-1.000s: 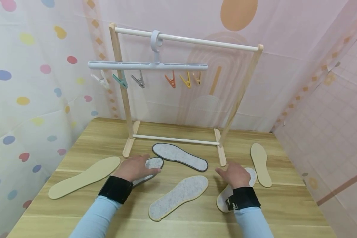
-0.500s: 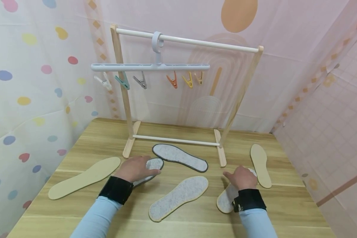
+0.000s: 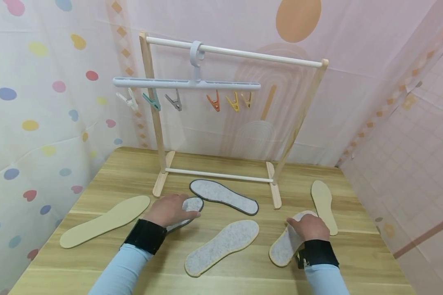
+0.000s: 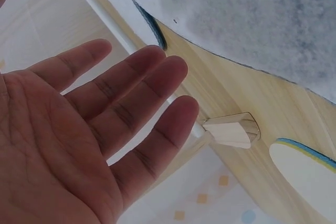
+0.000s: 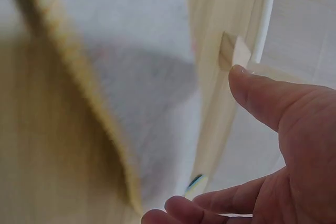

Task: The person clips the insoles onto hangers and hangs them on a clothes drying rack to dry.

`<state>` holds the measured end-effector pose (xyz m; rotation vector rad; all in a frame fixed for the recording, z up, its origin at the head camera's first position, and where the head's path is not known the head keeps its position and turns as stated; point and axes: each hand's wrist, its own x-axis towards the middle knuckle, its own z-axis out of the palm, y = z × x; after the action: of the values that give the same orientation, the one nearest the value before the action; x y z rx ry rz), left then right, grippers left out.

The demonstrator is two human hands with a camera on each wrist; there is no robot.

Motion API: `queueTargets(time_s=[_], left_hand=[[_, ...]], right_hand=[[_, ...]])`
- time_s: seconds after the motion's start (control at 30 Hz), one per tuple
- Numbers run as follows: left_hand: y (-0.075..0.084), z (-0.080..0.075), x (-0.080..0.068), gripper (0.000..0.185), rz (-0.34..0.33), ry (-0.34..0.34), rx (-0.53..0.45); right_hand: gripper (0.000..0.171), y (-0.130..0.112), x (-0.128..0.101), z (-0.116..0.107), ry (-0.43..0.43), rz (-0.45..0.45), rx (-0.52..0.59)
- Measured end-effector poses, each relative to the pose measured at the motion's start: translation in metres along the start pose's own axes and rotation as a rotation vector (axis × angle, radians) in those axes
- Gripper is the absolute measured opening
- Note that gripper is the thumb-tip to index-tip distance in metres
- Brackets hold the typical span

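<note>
My left hand [image 3: 170,209] lies flat with straight fingers over the heel end of a grey felt insole with a dark edge [image 3: 192,203]. In the left wrist view the palm [image 4: 105,129] is open and that insole [image 4: 252,19] lies just beyond the fingertips. My right hand [image 3: 309,227] curls round the right edge of a grey insole with a yellow edge [image 3: 284,246], which is tilted up off the table. The right wrist view shows this insole [image 5: 131,77] raised close to the thumb [image 5: 262,98].
A wooden drying rack [image 3: 218,175] stands at the back with a grey clip hanger [image 3: 186,83] on its top bar. Other insoles lie on the table [image 3: 243,274]: dark-edged grey [image 3: 223,196], yellow-edged grey [image 3: 221,241], beige left [image 3: 105,220], beige right [image 3: 323,203].
My right hand slid toward me along the yellow-edged insole, curled onto its right edge and tipped it up. The left hand stayed where it was.
</note>
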<state>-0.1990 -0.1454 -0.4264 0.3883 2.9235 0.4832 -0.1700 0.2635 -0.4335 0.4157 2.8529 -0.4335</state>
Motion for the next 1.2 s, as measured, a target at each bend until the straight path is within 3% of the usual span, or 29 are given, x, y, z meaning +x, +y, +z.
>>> queueTargets(time_s=[0.37,1.2], left_hand=[[0.000,0.002,0.000,0.080,-0.010,0.000,0.002],[0.001,0.005,-0.001,0.080,-0.032,0.005,0.001]], right_hand=[[0.067,0.006,0.010,0.001,-0.067,0.091,-0.056],[0.066,0.016,0.011,0.007,-0.099,0.078,-0.057]])
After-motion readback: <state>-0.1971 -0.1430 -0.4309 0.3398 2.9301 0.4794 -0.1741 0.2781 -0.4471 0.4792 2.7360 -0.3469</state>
